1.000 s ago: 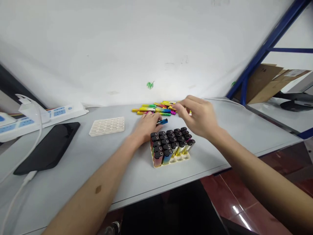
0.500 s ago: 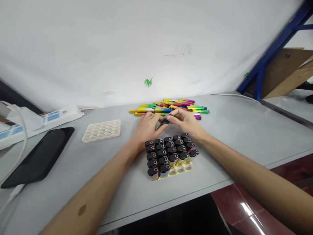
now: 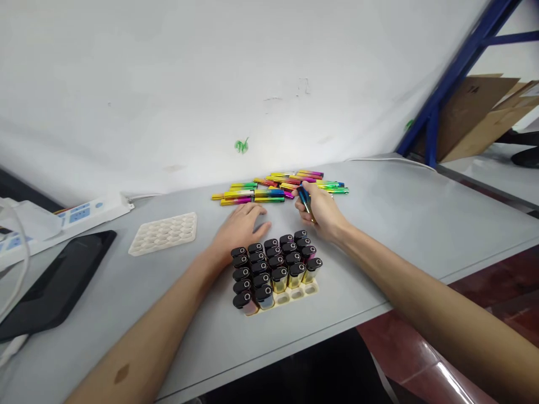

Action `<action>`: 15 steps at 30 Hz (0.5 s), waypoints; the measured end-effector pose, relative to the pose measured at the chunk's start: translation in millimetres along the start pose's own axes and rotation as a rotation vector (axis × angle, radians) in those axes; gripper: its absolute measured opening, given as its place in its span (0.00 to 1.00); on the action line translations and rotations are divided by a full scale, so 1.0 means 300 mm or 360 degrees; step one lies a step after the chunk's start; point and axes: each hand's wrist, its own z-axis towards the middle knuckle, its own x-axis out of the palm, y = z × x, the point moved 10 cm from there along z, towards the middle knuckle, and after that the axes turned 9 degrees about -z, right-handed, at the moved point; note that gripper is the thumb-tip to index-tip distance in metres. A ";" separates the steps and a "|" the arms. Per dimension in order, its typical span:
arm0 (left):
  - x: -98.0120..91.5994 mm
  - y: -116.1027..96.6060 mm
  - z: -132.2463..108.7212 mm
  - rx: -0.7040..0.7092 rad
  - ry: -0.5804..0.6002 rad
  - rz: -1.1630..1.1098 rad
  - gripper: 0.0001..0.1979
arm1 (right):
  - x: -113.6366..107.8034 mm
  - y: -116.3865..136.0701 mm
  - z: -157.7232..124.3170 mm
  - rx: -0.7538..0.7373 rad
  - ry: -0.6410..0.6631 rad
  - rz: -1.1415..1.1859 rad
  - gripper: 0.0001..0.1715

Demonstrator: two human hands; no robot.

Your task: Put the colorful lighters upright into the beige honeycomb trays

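Note:
My right hand (image 3: 319,209) is raised off the table, fingers wrapped round a shiny blue-and-yellow metallic lighter sleeve (image 3: 306,201) that it holds tilted. Palm down on the table, my left hand (image 3: 243,225) lies with its fingers apart and nothing in it, just in front of the pile of shiny multicoloured sleeves (image 3: 269,193). Between my forearms stands a cream holder (image 3: 295,294) with rows of black-topped lighters (image 3: 275,262) upright in it. Three holes at its near right edge hold no lighter.
A second cream holder (image 3: 163,233) with bare holes lies to the left. Beyond it are a black phone (image 3: 56,283) with a white cable and a white power strip (image 3: 84,215). A white wall (image 3: 177,101) stands behind the table. Cardboard boxes (image 3: 475,118) stand at the right.
My hands have parted. The right one has moved a little right, lifting the sleeve, while the left has let go and spread on the table. The view has shifted slightly to the right.

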 end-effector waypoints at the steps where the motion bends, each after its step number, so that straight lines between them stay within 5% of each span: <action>1: 0.001 0.000 0.001 0.0001 0.0008 0.0003 0.15 | -0.005 0.001 0.004 -0.0014 -0.0016 0.0000 0.17; 15: 0.006 0.011 -0.010 0.0071 -0.0019 -0.0033 0.16 | -0.022 -0.003 0.018 -0.0052 -0.0013 0.0168 0.26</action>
